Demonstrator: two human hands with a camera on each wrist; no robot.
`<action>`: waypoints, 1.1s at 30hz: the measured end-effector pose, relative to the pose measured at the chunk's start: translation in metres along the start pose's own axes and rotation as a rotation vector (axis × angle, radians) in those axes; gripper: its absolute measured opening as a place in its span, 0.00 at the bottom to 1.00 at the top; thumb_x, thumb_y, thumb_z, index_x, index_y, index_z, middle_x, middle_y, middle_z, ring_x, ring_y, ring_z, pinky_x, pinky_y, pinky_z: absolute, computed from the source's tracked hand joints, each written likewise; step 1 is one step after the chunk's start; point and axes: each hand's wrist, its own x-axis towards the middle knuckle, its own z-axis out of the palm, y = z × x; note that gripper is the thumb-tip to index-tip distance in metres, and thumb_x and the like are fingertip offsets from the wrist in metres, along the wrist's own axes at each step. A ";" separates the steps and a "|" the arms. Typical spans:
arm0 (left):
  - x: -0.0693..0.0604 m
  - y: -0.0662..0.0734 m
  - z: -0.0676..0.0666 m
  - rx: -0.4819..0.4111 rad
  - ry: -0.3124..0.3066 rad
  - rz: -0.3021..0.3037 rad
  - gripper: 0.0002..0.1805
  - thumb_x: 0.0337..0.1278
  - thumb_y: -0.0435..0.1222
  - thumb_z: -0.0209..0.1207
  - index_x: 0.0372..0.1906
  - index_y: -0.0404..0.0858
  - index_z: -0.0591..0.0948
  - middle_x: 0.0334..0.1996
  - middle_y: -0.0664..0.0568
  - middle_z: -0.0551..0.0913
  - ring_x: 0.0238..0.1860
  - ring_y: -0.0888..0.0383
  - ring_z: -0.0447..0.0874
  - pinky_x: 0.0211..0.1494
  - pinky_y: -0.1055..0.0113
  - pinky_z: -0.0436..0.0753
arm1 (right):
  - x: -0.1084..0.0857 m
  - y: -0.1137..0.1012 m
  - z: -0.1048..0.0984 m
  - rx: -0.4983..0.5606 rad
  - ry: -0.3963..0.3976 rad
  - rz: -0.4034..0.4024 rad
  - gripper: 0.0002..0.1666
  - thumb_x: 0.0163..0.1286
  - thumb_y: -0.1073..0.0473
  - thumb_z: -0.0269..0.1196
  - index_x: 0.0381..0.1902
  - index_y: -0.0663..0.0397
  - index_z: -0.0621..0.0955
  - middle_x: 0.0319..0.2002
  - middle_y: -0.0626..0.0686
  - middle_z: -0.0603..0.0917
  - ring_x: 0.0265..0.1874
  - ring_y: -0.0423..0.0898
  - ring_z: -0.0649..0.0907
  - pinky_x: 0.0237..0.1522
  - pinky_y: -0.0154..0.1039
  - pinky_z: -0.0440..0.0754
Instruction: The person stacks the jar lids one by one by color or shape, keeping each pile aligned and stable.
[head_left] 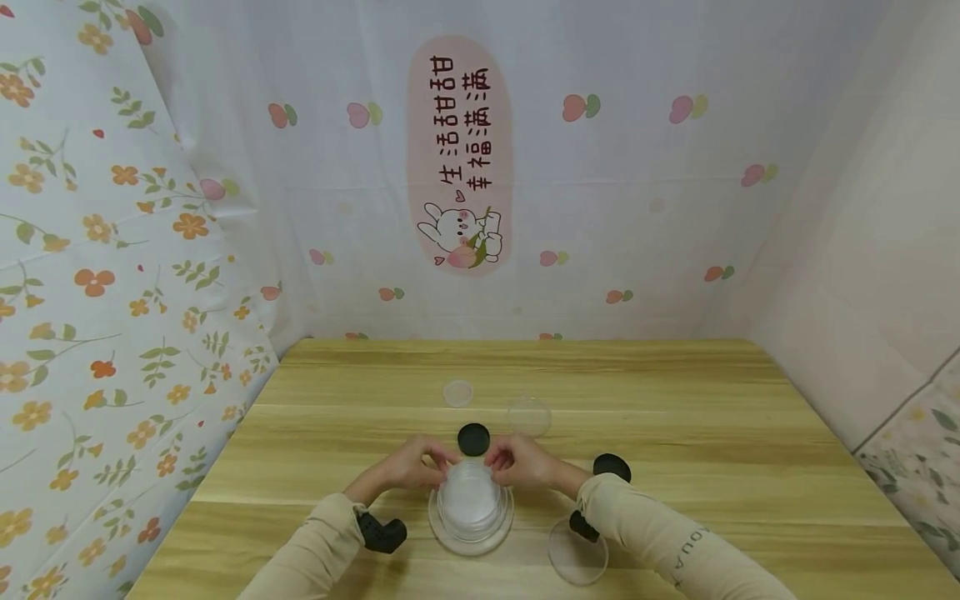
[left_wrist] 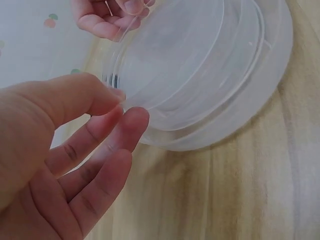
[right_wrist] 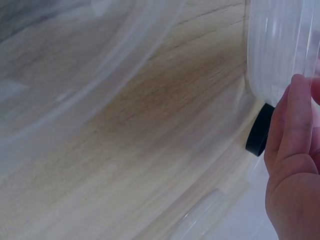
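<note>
A stack of clear round plastic pieces (head_left: 471, 507) stands near the table's front, its widest disc at the bottom. On its far left edge my left hand (head_left: 417, 463) pinches a thin clear rim between thumb and fingertip; in the left wrist view this hand (left_wrist: 75, 145) has its other fingers loosely bent below the stack's rim (left_wrist: 210, 60). Across from it, my right hand (head_left: 525, 463) pinches the same far edge on the right. From the right wrist, the hand (right_wrist: 295, 160) shows its fingertips against a ribbed clear wall (right_wrist: 275, 45).
Just beyond the stack lies a black round lid (head_left: 473, 439). Farther back are a small clear disc (head_left: 458, 393) and a larger one (head_left: 529, 417). Another clear disc (head_left: 577, 557) lies under my right forearm, and a black round piece (head_left: 612, 467) sits beyond that forearm.
</note>
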 end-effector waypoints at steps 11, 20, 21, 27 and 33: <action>-0.002 -0.007 0.006 -0.044 0.016 -0.057 0.14 0.44 0.21 0.57 0.42 0.24 0.78 0.25 0.44 0.78 0.24 0.63 0.71 0.24 0.69 0.76 | -0.004 0.001 0.001 -0.021 0.021 -0.021 0.07 0.48 0.74 0.59 0.29 0.70 0.78 0.22 0.50 0.77 0.22 0.35 0.74 0.24 0.27 0.75; -0.002 -0.009 0.009 -0.073 0.029 -0.055 0.15 0.46 0.23 0.55 0.43 0.23 0.77 0.24 0.45 0.78 0.22 0.61 0.74 0.21 0.75 0.72 | -0.006 0.005 0.000 -0.035 0.030 -0.038 0.07 0.50 0.74 0.58 0.30 0.70 0.78 0.21 0.48 0.76 0.21 0.33 0.73 0.22 0.27 0.75; -0.002 -0.009 0.009 -0.072 0.028 -0.060 0.15 0.46 0.23 0.55 0.43 0.23 0.77 0.24 0.46 0.78 0.22 0.60 0.74 0.21 0.74 0.72 | -0.006 0.005 0.000 -0.033 0.030 -0.041 0.07 0.50 0.74 0.58 0.30 0.70 0.78 0.21 0.49 0.76 0.21 0.33 0.74 0.22 0.27 0.75; -0.005 0.000 0.009 -0.071 0.035 -0.099 0.13 0.51 0.24 0.53 0.44 0.23 0.76 0.25 0.44 0.77 0.22 0.55 0.75 0.21 0.67 0.74 | -0.007 0.003 0.001 -0.009 0.023 -0.032 0.05 0.52 0.73 0.59 0.30 0.70 0.78 0.22 0.49 0.76 0.22 0.34 0.74 0.22 0.26 0.75; -0.009 0.012 0.008 -0.093 0.043 -0.122 0.13 0.53 0.24 0.52 0.44 0.23 0.76 0.25 0.42 0.76 0.22 0.52 0.73 0.21 0.63 0.74 | -0.011 -0.001 -0.001 0.023 0.030 -0.013 0.05 0.55 0.73 0.57 0.31 0.70 0.78 0.23 0.51 0.77 0.21 0.37 0.75 0.21 0.28 0.76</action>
